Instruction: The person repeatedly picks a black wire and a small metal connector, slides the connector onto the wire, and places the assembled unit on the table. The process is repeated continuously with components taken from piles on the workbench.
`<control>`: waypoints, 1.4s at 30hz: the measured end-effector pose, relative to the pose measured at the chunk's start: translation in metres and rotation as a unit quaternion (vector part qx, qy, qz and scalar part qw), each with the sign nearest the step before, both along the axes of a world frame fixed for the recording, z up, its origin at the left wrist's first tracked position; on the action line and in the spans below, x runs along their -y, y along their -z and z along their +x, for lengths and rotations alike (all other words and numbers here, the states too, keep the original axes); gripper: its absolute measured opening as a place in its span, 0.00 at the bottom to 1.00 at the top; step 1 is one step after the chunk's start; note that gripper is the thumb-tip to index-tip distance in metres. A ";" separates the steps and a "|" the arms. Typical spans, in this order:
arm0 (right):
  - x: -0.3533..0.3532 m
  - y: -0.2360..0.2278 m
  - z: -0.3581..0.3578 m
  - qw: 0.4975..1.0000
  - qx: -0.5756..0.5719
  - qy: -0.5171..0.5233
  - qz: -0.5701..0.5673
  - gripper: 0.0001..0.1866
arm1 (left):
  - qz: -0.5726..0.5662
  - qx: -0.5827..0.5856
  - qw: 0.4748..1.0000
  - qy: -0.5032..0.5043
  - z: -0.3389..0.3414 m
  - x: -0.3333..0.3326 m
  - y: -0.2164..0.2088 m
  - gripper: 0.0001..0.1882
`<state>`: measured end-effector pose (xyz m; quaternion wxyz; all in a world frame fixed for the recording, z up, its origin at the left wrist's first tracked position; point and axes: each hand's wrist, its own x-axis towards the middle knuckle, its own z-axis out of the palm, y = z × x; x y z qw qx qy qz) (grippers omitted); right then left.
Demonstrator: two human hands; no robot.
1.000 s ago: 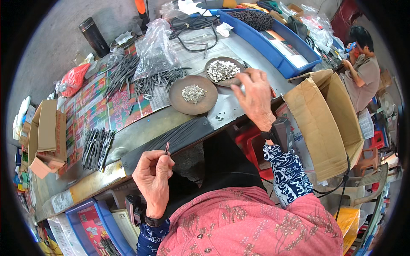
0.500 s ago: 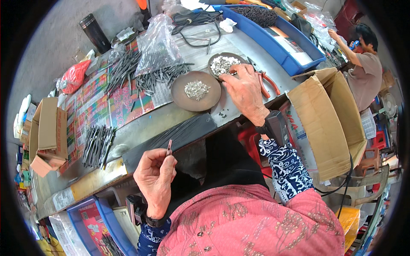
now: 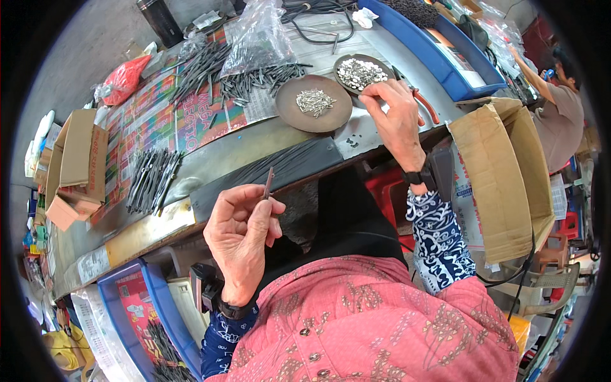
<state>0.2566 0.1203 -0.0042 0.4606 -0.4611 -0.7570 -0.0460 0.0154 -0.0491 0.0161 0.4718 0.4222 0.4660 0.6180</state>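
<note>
My left hand (image 3: 238, 239) is raised in front of the table edge, its thumb and fingers pinching a thin, pointed, reddish-brown strip (image 3: 268, 183) that sticks upward. Farther right, my right hand (image 3: 398, 124) hovers at the near edge of a round dish (image 3: 382, 62) of small white and silver pieces (image 3: 361, 74). Its thumb and forefinger are brought together; anything between them is too small to make out. Left of that dish sits a brown shallow plate (image 3: 287, 109) with a heap of short silver pins (image 3: 315, 102). Red-handled pliers (image 3: 428, 107) lie beside my right hand.
Black strips (image 3: 153, 181) lie in a row at left, more (image 3: 254, 83) under a clear plastic bag (image 3: 259, 38). Dark bits (image 3: 354, 140) lie near the table edge. Cardboard boxes (image 3: 79, 149) (image 3: 493, 181) flank me. A blue tray (image 3: 439, 70) stands behind; a person (image 3: 559, 121) works far right.
My right hand has drawn back from the pieces in the dish to just off its near edge. The left hand still holds the strip. The whole view has shifted.
</note>
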 end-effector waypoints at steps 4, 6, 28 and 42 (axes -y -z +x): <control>0.040 -0.008 -0.022 0.988 -0.108 -0.094 -0.066 0.04 | 0.020 0.043 0.999 0.011 0.001 0.002 0.000 0.06; 0.058 -0.014 -0.034 0.983 -0.098 -0.143 -0.064 0.04 | 0.016 0.064 0.998 0.013 0.002 0.003 0.000 0.06; 0.121 -0.028 -0.090 0.901 -0.206 -0.352 -0.144 0.07 | 0.040 0.126 0.990 0.046 0.004 0.014 0.002 0.06; 0.122 -0.023 -0.089 0.914 -0.213 -0.298 -0.177 0.13 | 0.028 0.095 0.995 0.029 0.003 0.015 0.001 0.06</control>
